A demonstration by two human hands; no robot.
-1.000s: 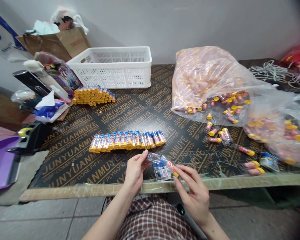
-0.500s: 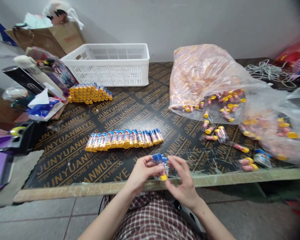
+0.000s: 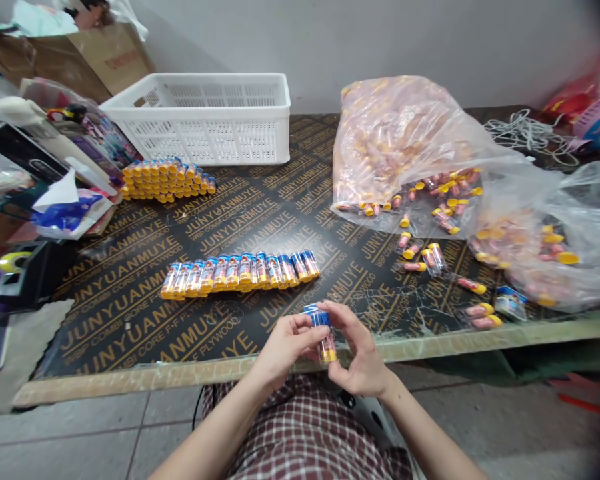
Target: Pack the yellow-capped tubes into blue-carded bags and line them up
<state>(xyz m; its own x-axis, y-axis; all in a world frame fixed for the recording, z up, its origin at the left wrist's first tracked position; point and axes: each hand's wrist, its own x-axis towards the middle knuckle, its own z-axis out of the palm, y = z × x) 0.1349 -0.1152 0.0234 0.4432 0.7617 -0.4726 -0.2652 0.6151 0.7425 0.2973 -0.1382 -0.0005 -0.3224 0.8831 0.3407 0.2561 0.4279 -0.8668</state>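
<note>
The fingers of the left hand (image 3: 286,343) were closed around the upper part of a small tube (image 3: 323,333), thumb and forefinger pinching near its blue top. The fingers of the right hand (image 3: 359,352) curled round the same tube from the other side, gripping its lower half. The tube stood roughly upright, just above the near edge of the table (image 3: 430,343). It showed a blue top, a clear body with reddish contents, and a yellow cap at the bottom; its label was too small to read. Beyond the hands lay a row of wrapped tubes (image 3: 240,272). The table surface carried repeated printing: "JUNYUANMUYE" and "WBP COMBI CORE F-F PLYWOOD".
</note>
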